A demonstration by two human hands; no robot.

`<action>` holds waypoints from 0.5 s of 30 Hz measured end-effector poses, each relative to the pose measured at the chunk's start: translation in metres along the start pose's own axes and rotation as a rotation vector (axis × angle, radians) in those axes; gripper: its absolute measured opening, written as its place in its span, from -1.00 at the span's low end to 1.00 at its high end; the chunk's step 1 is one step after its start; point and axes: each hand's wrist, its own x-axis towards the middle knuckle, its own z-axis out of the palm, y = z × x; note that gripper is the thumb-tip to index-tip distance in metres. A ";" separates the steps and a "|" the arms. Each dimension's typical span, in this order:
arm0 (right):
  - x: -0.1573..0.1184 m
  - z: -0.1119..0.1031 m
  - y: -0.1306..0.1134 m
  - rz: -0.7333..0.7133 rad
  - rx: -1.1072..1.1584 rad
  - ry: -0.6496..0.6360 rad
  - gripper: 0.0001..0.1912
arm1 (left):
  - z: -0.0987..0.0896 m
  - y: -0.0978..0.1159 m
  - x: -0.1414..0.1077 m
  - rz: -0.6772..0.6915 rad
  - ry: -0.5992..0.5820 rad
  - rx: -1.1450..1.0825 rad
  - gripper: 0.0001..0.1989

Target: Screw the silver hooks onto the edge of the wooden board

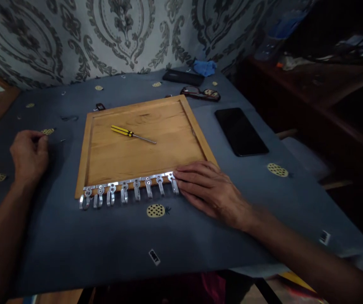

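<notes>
A shallow wooden tray-like board (143, 156) with a raised rim lies on the table. Along its near edge runs a silver metal hook rail (137, 184) with several hooks hanging past the rim. My right hand (215, 192) rests with fingers stretched over the board's near right corner, fingertips touching the rail's right end. On the board lies a screwdriver (132, 134) with a yellow and black handle. To the left, my left hand (29, 156) is closed near the tabletop, fingers curled together; what they hold, if anything, is hidden. A tiny screw-like piece (63, 140) lies beside it.
A dark tablecloth (105, 240) with pineapple prints covers the table. Right of the board lies a black phone (241, 131). Glasses (200, 93), a black case (183, 77) and a blue cloth (204, 67) sit at the back, before a patterned curtain (124, 33).
</notes>
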 end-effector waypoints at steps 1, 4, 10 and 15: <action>0.000 0.000 0.000 0.003 0.000 -0.001 -0.83 | -0.003 0.004 -0.002 0.011 0.002 -0.015 -0.97; -0.001 0.000 0.000 0.004 0.005 0.007 -0.82 | -0.010 0.018 -0.009 0.058 -0.010 -0.045 -0.92; 0.001 0.000 0.000 0.010 0.024 0.024 -0.82 | -0.025 0.054 -0.027 0.208 -0.151 -0.061 -0.84; -0.001 0.002 0.002 0.016 0.038 0.029 -0.81 | -0.037 0.093 -0.047 0.415 -0.411 -0.249 -0.75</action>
